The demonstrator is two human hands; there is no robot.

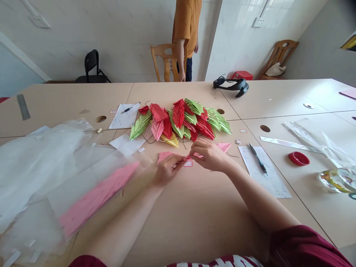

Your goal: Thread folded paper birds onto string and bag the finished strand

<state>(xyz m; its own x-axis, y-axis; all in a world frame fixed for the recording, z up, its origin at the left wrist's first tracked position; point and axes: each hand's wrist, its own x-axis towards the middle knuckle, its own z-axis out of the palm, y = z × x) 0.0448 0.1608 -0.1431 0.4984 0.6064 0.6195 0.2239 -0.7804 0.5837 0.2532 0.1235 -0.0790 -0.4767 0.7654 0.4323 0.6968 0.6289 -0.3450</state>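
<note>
Between my two hands is a piece of folded pink paper (pixel 164 155), low over the table. My left hand (pixel 168 168) pinches its near edge with thumb and fingers. My right hand (pixel 209 154) is closed on the paper from the other side, its fingers hiding part of it. Another pink folded point (pixel 224 147) shows just beyond my right hand; I cannot tell whether it is the same piece. A small red-edged label (pixel 188 163) lies under my fingers. Behind my hands lies a heap of folded red paper (pixel 178 113) and green paper (pixel 140 125) pieces.
Clear plastic bags (pixel 41 159), one with pink paper (pixel 100 196), cover the left. To the right are a written sheet (pixel 274 180) with a pen (pixel 258 159), a red tape ring (pixel 299 158) and a clear tape roll (pixel 335 180). A person (pixel 187 22) stands beyond the table.
</note>
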